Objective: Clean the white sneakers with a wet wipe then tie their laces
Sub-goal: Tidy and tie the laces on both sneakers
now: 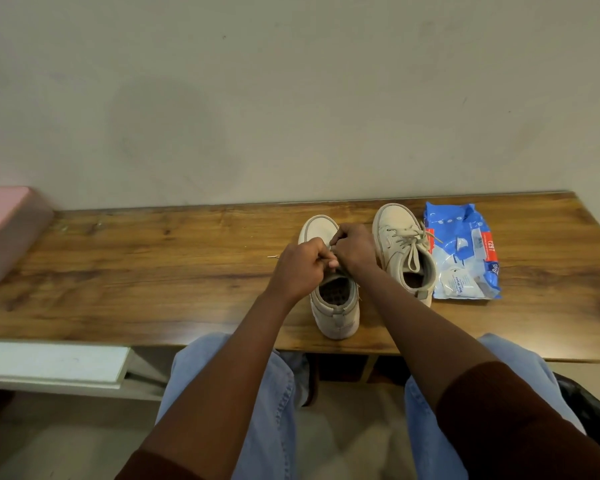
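Off-white canvas sneaker (pixel 336 306) stands mid-table, heel toward the person; left hand (pixel 300 268) and right hand (pixel 354 249) both pinch its lace (pixel 331 250) over the tongue. Tying step under way. Second sneaker (pixel 404 251), beside the blue wipe pack (pixel 465 251), appears already tied. Next: cinch the bow evenly.

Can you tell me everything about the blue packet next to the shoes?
The wet wipes packet is a soft, crinkly blue and white plastic pack with red stripes. It lies flat on the wooden table, near the back edge, right beside the right sneaker. A white label reads "Wet Wipes". No hand touches it.
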